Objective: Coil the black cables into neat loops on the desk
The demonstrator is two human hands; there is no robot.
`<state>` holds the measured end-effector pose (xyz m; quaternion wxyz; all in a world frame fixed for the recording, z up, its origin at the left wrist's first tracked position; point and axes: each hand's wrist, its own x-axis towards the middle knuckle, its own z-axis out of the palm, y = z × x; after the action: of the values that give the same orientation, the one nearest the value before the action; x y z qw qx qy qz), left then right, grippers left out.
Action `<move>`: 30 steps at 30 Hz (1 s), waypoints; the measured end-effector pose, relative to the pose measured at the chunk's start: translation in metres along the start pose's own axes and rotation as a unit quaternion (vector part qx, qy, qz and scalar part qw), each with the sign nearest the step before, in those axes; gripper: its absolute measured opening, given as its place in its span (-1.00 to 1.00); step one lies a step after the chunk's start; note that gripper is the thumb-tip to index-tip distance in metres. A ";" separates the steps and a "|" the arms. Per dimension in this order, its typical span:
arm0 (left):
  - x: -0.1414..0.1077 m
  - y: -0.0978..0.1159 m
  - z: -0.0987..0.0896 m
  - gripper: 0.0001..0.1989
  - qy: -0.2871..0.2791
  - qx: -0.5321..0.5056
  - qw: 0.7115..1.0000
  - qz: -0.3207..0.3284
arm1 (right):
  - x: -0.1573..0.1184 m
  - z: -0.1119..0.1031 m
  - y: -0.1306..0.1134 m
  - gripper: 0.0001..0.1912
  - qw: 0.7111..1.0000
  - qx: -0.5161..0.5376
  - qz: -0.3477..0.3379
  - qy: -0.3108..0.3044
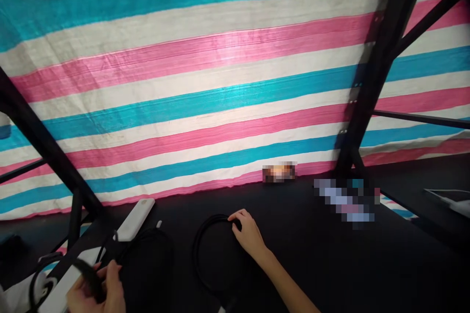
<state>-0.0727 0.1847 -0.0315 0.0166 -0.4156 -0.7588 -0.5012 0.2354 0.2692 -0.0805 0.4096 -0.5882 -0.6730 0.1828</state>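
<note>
A coiled black cable (196, 254) lies on the black table in front of me. My right hand (249, 234) has its fingers closed on the top of that coil. At the lower left, my left hand (106, 291) is closed around a dark, curved band (88, 274), blurred and partly covered by the fingers; it looks like a bundle of black cable. Beyond the left hand, another loose black cable (147, 234) with a small white tip (159, 224) rests on the table.
A long white box-like bar (135, 220) and a second white bar (66, 279) lie at the left. Black metal posts (382, 68) stand on both sides before a striped tarp (220, 83). Two blurred-out items, one a pale strip (343, 200), are at the table's back right.
</note>
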 end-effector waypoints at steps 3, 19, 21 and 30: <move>-0.009 0.012 0.003 -0.60 -0.056 -0.041 0.998 -0.013 | -0.001 0.002 0.002 -0.74 1.000 0.003 -0.011 0.002; 0.004 0.057 -0.062 -0.69 -0.096 -0.091 0.988 0.079 | -0.083 -0.049 0.014 -0.60 0.987 0.058 0.120 0.090; -0.016 0.075 -0.085 -0.66 -0.102 -0.136 0.979 0.108 | -0.107 -0.057 -0.001 -0.48 0.981 0.107 0.136 0.090; -0.152 0.098 -0.120 -0.70 -0.423 -0.311 0.836 0.159 | -0.175 -0.008 -0.107 -0.43 0.925 0.357 0.115 -0.063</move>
<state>0.0431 0.0133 0.0346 -0.3567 -0.6857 -0.4192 -0.4763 0.1678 0.0769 -0.0566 0.5256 -0.4634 -0.5154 0.4934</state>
